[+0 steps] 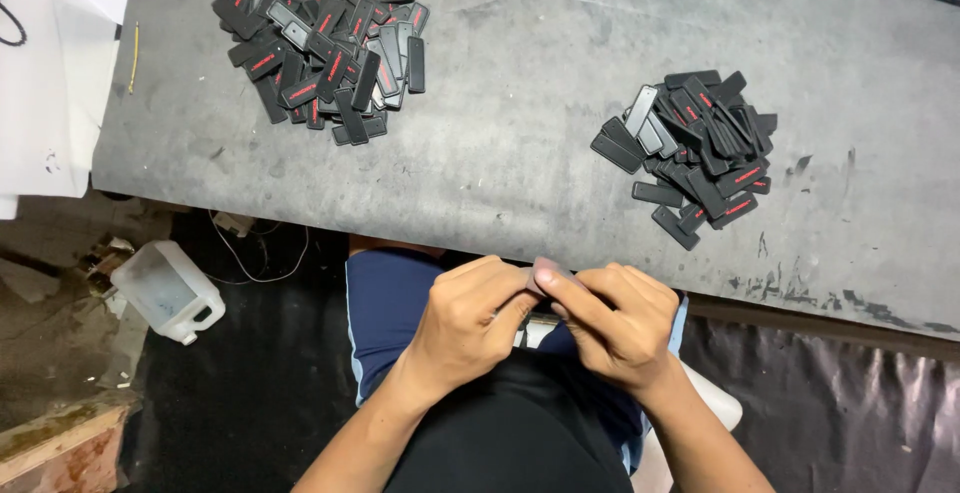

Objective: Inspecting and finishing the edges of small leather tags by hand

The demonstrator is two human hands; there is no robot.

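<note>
small dark flat piece [545,301], mostly hidden, sits pinched between both hands over the lap, just below the edge of the grey scuffed bench [520,123]. left hand [470,318] and right hand [610,318] meet fingertip to fingertip, closed on it. two heaps of black rectangular rubber tags lie on the bench: the larger [320,48] far left, the smaller [695,153] right.

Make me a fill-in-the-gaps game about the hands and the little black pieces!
1. The gray table holds ___ piles of small black tags.
2. The left hand and right hand meet over the person's ___.
3. On the floor at the left lies a clear plastic ___.

Missing words: two; lap; jug
</note>
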